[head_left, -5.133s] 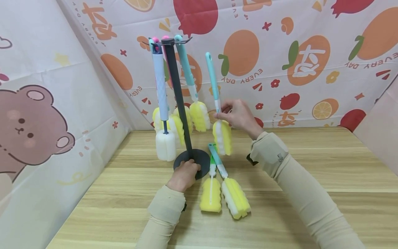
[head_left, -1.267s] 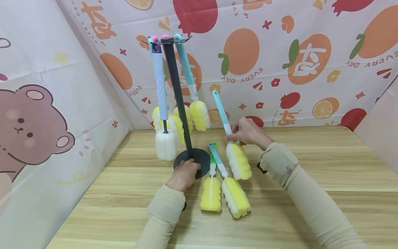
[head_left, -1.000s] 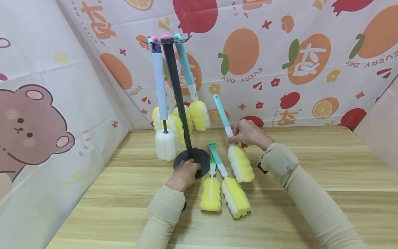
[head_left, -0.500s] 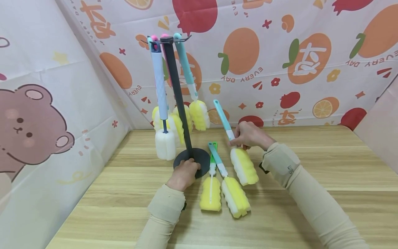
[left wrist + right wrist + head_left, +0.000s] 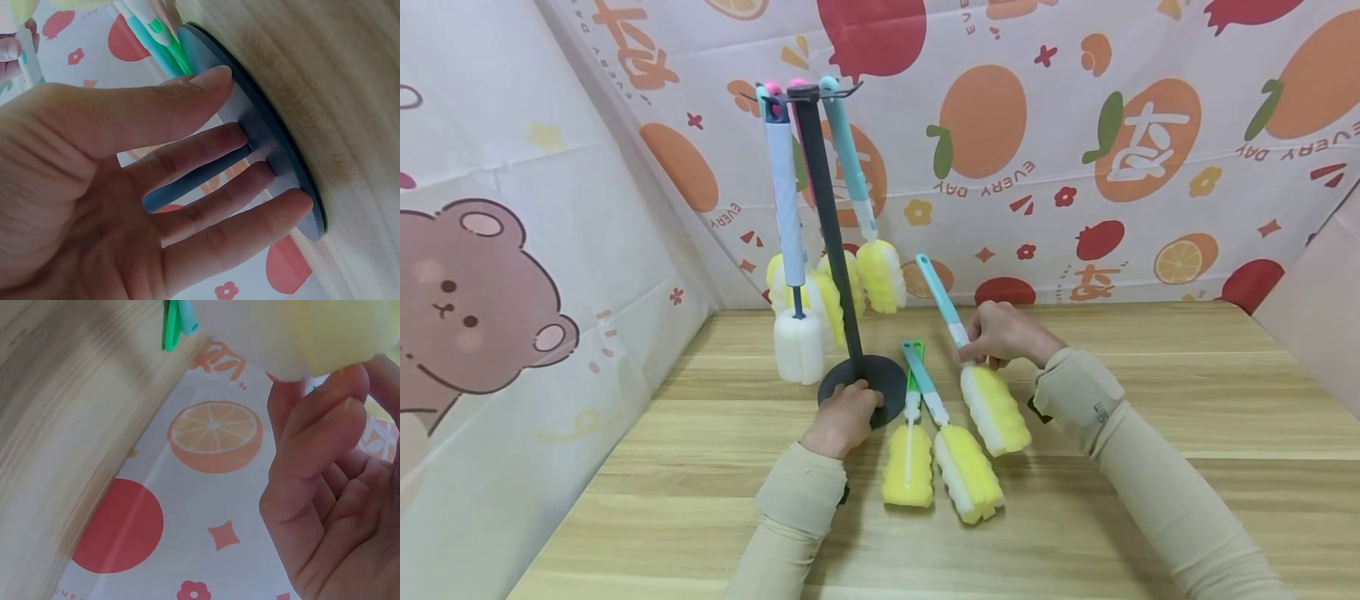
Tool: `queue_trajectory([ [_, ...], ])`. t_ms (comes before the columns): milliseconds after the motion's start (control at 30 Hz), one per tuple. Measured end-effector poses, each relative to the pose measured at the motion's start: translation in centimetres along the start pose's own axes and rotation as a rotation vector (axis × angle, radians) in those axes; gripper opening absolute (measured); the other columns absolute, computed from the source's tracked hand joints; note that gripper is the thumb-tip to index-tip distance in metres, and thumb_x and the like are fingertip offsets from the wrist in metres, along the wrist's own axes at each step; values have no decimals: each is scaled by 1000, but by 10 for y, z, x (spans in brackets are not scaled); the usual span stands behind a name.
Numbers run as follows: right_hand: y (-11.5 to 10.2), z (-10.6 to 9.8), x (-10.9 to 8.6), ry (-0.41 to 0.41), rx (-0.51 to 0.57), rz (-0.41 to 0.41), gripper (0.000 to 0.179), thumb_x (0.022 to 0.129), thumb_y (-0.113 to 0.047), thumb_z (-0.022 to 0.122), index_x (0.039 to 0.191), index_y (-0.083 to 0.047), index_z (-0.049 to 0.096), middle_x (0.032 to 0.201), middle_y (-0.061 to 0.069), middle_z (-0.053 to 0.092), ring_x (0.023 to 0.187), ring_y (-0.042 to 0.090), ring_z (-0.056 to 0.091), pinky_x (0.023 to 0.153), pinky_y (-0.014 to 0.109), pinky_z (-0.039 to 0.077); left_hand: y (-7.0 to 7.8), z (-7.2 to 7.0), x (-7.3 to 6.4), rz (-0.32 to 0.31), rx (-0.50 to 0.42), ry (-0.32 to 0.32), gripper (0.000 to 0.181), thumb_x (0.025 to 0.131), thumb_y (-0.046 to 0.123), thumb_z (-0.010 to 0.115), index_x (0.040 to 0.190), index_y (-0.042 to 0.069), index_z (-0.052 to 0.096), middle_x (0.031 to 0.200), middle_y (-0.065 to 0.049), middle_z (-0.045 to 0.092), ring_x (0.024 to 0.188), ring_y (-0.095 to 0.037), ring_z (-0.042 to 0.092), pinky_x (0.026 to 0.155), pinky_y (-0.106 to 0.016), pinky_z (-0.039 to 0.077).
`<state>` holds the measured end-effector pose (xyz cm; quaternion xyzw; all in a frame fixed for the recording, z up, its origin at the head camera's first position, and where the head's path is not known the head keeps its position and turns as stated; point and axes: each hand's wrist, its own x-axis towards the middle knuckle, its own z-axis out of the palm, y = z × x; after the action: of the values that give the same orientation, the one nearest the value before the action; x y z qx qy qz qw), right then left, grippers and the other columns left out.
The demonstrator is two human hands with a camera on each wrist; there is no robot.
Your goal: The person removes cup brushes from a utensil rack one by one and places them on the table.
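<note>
My right hand [image 5: 1002, 332] pinches a sponge bottle brush [image 5: 996, 408] near the foot of its turquoise handle, which slants up to the left. In the right wrist view its yellow and white head [image 5: 294, 331] shows above the curled fingers. My left hand [image 5: 842, 417] rests fairly straight fingertips on the round black base [image 5: 275, 134] of a hanging stand [image 5: 827, 192]. In front of the base lie two more sponge brushes, one with a green handle [image 5: 907, 467] and one turquoise [image 5: 967, 471], their handles crossing.
Several brushes hang from the stand's top hooks, among them a pale blue one with a white sponge [image 5: 799, 346] and a turquoise one [image 5: 882, 275]. Behind the wooden table [image 5: 1187, 500] is a fruit-print cloth [image 5: 895, 142]; a bear-print cloth [image 5: 482, 292] is at the left.
My right hand has brought the turquoise brush down and slightly right, from beside the stand toward the table, tilting it more. The left hand has stayed on the base.
</note>
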<state>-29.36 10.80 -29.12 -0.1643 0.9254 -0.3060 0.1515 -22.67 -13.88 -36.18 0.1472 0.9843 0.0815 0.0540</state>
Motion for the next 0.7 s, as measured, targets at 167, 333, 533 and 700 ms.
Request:
queue_trajectory([
  [167, 3, 3, 1, -12, -10, 6, 24, 90, -18, 80, 82, 1, 67, 66, 6, 59, 52, 14, 54, 53, 22, 51, 0, -1, 0, -1, 3, -7, 28, 89, -6, 73, 114, 5, 77, 115, -21, 64, 102, -46, 59, 85, -53, 54],
  [333, 7, 6, 1, -28, -22, 5, 25, 89, -18, 81, 78, -1, 67, 66, 7, 61, 52, 14, 54, 53, 23, 51, 0, -1, 0, -4, 4, -8, 28, 89, -7, 73, 115, 6, 77, 114, -21, 64, 101, -45, 59, 85, -53, 54],
  [533, 11, 9, 1, -38, -28, 4, 28, 88, -18, 81, 72, -3, 65, 66, 8, 63, 51, 13, 55, 52, 23, 52, 1, -1, 0, -5, 2, -7, 28, 89, -6, 73, 114, 5, 77, 114, -21, 64, 100, -45, 60, 84, -53, 54],
  [700, 14, 12, 1, -57, -30, 3, 28, 89, -18, 81, 71, -4, 65, 65, 6, 63, 51, 13, 55, 51, 22, 50, 1, -2, 0, -9, 4, -13, 28, 89, -6, 73, 114, 5, 77, 114, -21, 64, 100, -45, 59, 85, -52, 54],
])
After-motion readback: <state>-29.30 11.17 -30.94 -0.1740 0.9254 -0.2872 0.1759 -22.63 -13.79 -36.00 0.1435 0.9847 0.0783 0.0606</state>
